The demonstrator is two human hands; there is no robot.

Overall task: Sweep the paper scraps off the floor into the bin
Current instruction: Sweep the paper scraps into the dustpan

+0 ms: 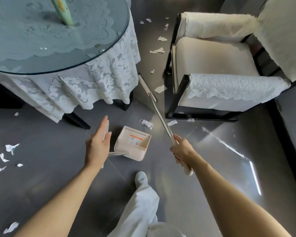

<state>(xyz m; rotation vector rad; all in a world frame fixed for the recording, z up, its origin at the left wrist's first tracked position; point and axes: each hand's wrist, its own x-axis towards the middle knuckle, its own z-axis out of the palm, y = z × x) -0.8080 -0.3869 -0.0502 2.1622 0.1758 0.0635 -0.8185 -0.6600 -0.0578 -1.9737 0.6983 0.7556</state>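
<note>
My right hand (180, 151) grips the cream end of a broom handle (161, 117). The metal shaft runs up and left to the broom head (148, 87), which is on the floor between the table and the chair. A cream dustpan (133, 144) with comb teeth and an orange label stands on the floor between my hands. My left hand (97, 144) is beside it with straight fingers, lying against the dustpan's upright pale handle (107, 124). Torn paper scraps lie near the broom head (160, 88), further up the gap (157, 50), by the dustpan (147, 123) and at the left (11, 147).
A round glass-topped table (58, 40) with a lace cloth stands at upper left, its dark legs reaching toward the dustpan. A white armchair (212, 69) on a black frame is at right. My leg and shoe (141, 179) are below the dustpan. The floor is dark and glossy.
</note>
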